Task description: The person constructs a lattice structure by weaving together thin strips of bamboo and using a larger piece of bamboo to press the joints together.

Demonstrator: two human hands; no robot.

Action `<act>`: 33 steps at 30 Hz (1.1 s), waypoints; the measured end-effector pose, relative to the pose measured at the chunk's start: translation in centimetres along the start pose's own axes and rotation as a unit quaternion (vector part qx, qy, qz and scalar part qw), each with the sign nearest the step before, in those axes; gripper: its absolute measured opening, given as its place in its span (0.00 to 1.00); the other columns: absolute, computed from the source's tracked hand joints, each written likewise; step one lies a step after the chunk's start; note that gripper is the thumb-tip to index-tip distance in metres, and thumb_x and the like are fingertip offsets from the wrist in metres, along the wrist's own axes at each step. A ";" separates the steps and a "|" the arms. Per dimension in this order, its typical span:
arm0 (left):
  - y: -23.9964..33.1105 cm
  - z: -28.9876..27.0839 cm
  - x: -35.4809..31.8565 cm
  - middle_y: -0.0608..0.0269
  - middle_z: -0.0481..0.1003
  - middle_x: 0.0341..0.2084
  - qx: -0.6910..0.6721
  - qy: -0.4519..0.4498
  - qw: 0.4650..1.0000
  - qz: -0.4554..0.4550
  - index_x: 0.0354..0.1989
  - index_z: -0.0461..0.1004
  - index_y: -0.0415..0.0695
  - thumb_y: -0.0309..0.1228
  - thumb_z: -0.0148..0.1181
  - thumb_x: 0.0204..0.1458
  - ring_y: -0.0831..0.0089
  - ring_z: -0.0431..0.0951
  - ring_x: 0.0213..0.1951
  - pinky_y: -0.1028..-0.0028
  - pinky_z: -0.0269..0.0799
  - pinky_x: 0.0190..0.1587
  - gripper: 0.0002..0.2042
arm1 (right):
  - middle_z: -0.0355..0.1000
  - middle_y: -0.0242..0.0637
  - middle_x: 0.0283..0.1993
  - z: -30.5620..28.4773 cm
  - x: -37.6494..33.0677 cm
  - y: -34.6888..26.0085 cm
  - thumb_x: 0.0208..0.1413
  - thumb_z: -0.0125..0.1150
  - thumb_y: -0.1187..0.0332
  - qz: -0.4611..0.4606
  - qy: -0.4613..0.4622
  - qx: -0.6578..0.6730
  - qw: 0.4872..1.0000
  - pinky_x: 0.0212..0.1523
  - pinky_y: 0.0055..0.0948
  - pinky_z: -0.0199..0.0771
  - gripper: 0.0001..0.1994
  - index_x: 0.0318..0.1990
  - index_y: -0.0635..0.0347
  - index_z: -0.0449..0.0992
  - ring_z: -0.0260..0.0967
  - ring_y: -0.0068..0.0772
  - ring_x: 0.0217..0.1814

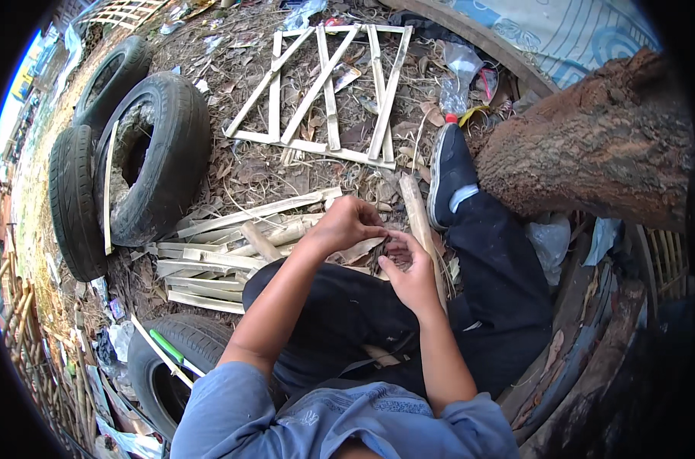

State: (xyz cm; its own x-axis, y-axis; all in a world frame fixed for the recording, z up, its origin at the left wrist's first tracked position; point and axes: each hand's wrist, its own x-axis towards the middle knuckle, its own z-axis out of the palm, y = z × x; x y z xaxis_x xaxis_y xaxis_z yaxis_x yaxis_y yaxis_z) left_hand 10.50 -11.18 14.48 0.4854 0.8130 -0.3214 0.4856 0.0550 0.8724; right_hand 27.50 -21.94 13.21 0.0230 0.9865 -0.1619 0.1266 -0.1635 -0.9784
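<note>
My left hand (346,226) and my right hand (411,269) meet above my lap. The left one is closed, thumb and fingertips pinched at the right hand's fingers. My right hand is curled, with a small dark thing by its thumb that is too small to name. Ahead on the ground lies a frame of split bamboo strips (324,147), with several slats crossing between two long rails. A pile of loose bamboo strips (210,260) is left of my hands. Just beyond my right hand, a bamboo pole (418,210) lies beside my leg.
Old tyres (175,153) stand at the left, and another tyre (145,367) lies near my left elbow with a green-handled tool (166,346) on it. A thick tree trunk (592,141) leans at the right, by my shoe (453,164). Plastic litter (461,73) and dry leaves cover the soil.
</note>
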 end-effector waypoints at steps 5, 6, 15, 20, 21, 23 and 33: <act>-1.8 -1.1 2.7 0.57 0.78 0.19 0.084 -0.009 0.996 0.027 0.29 0.81 0.38 0.36 0.74 0.46 0.73 0.73 0.22 0.68 0.71 0.29 0.13 | 0.77 0.44 0.42 0.4 5.3 -0.5 0.48 0.66 0.74 -0.058 0.028 -0.178 0.982 0.50 0.37 0.73 0.12 0.42 0.64 0.79 0.75 0.45 0.47; -2.5 -0.7 2.8 0.56 0.77 0.18 0.055 -0.025 0.998 -0.005 0.28 0.81 0.37 0.37 0.75 0.45 0.73 0.72 0.21 0.68 0.70 0.28 0.14 | 0.76 0.44 0.41 0.4 5.5 -0.1 0.48 0.66 0.74 -0.057 0.014 -0.206 0.977 0.50 0.38 0.73 0.11 0.40 0.64 0.79 0.75 0.46 0.46; -4.0 -2.0 4.5 0.49 0.76 0.18 0.078 0.011 0.995 -0.060 0.28 0.80 0.38 0.42 0.72 0.48 0.59 0.75 0.22 0.62 0.70 0.30 0.17 | 0.77 0.41 0.42 0.8 10.4 4.4 0.47 0.69 0.75 -0.089 -0.065 -0.143 0.984 0.48 0.34 0.73 0.11 0.39 0.65 0.79 0.75 0.40 0.43; -4.6 -2.2 4.3 0.45 0.78 0.24 0.216 0.075 0.968 -0.106 0.30 0.81 0.41 0.47 0.64 0.53 0.47 0.79 0.32 0.54 0.73 0.37 0.18 | 0.74 0.45 0.47 2.9 18.6 6.8 0.45 0.68 0.73 0.046 0.004 -0.129 0.991 0.46 0.33 0.74 0.25 0.53 0.64 0.71 0.75 0.36 0.41; -4.6 -1.9 4.2 0.45 0.79 0.25 0.213 0.074 0.967 -0.115 0.31 0.81 0.41 0.47 0.63 0.54 0.48 0.80 0.33 0.53 0.73 0.38 0.18 | 0.73 0.47 0.48 3.5 20.6 7.7 0.46 0.67 0.73 0.026 0.043 -0.161 0.986 0.46 0.34 0.74 0.25 0.55 0.64 0.70 0.75 0.37 0.40; -4.1 -1.9 4.3 0.46 0.79 0.28 0.210 0.047 0.967 -0.139 0.31 0.81 0.41 0.46 0.60 0.56 0.47 0.80 0.35 0.53 0.73 0.41 0.18 | 0.71 0.51 0.52 4.6 23.5 8.6 0.47 0.65 0.71 0.004 0.095 -0.215 0.972 0.48 0.37 0.74 0.27 0.57 0.63 0.66 0.75 0.43 0.43; -3.8 -3.4 3.1 0.47 0.79 0.28 0.193 0.073 0.970 -0.128 0.30 0.80 0.41 0.43 0.60 0.56 0.48 0.79 0.36 0.53 0.72 0.42 0.16 | 0.69 0.53 0.53 9.3 27.3 11.5 0.47 0.65 0.71 -0.010 0.145 -0.214 0.966 0.53 0.41 0.73 0.27 0.57 0.61 0.65 0.72 0.52 0.53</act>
State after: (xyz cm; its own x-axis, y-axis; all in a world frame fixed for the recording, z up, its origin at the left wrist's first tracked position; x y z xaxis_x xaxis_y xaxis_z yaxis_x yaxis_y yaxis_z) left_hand 7.67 -6.90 11.48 0.2176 0.8766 -0.4293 0.8271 0.0679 0.5579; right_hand 20.37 3.12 -3.69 0.2854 0.9575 -0.0406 0.5275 -0.1923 -0.8275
